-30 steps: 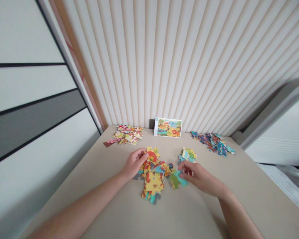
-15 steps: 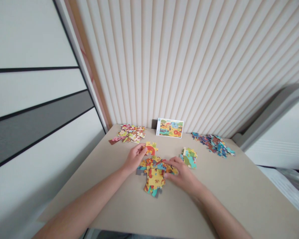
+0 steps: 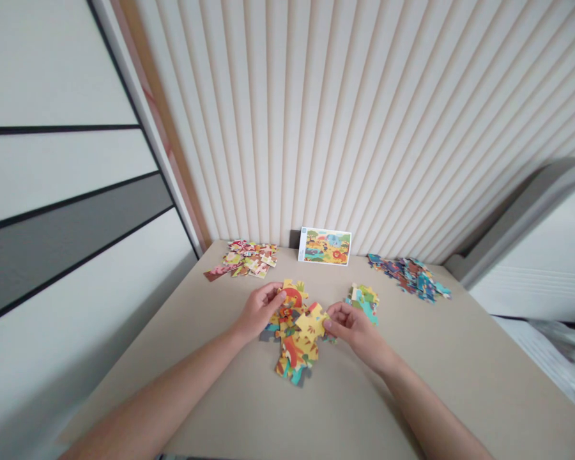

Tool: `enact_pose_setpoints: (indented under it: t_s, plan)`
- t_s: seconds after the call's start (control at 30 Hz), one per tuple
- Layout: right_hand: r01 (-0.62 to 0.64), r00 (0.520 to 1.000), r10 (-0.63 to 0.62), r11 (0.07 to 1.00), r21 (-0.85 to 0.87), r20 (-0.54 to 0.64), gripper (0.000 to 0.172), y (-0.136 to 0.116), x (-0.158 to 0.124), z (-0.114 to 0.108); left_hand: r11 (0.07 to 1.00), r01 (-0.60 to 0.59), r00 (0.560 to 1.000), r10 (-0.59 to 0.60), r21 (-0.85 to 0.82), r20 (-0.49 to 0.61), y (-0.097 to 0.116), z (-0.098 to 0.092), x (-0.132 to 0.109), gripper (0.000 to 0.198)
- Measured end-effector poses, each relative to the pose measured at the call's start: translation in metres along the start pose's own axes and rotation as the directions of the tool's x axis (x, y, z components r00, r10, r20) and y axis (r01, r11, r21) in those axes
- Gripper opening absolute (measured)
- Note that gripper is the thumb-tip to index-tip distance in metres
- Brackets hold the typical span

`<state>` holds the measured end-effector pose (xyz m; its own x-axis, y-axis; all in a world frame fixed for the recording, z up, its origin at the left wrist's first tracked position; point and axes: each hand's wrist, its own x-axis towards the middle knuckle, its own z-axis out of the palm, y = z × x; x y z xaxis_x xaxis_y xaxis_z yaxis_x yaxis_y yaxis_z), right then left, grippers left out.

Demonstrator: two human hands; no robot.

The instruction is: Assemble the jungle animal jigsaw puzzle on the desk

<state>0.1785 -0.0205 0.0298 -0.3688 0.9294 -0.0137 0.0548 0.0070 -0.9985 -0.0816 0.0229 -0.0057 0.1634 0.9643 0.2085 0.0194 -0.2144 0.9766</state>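
Pinch grips, frame centre.
Left hand (image 3: 259, 314) pinches red-and-yellow piece (image 3: 294, 296); right hand (image 3: 357, 329) pinches yellow piece (image 3: 311, 323). Advised: edges only, light pressure.

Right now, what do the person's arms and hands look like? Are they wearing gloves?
No gloves! The left hand and right hand are bare. The left arm and right arm narrow toward the wrists, with no sleeves in view. I can't see any watch, bracelet or ring; tiny details are too small to tell.
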Motion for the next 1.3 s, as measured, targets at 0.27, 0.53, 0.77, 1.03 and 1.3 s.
enact_pose_setpoints:
  t_s: [0.27,0.53,0.77,1.03,1.3]
  plan:
    - [-0.08,0.985,0.1,0.986,0.144,-0.14,0.047,0.008,0.008,0.008,0.996,0.06,0.983,-0.046,-0.073,0.176,0.006,0.008,-0.013,0.032]
    - [0.048,0.996,-0.072,0.921,-0.387,-0.049,0.04,0.02,0.004,0.01,0.998,0.019,0.999,-0.016,-0.062,0.048,0.003,0.003,-0.004,0.028]
    - [0.179,0.983,-0.124,0.769,-0.614,0.132,0.034,0.013,-0.006,0.008,0.999,-0.021,0.99,0.014,-0.05,-0.14,0.003,-0.009,0.006,0.055]
    - [-0.008,1.0,0.019,0.916,-0.4,0.022,0.022,0.01,0.001,0.003,0.998,-0.032,0.999,0.033,0.047,-0.018,-0.002,-0.004,0.0,0.038]
    - [0.001,0.994,-0.025,0.974,-0.225,-0.103,0.04,0.006,0.005,-0.002,0.994,-0.055,0.996,0.047,0.096,0.078,0.006,0.005,-0.009,0.036]
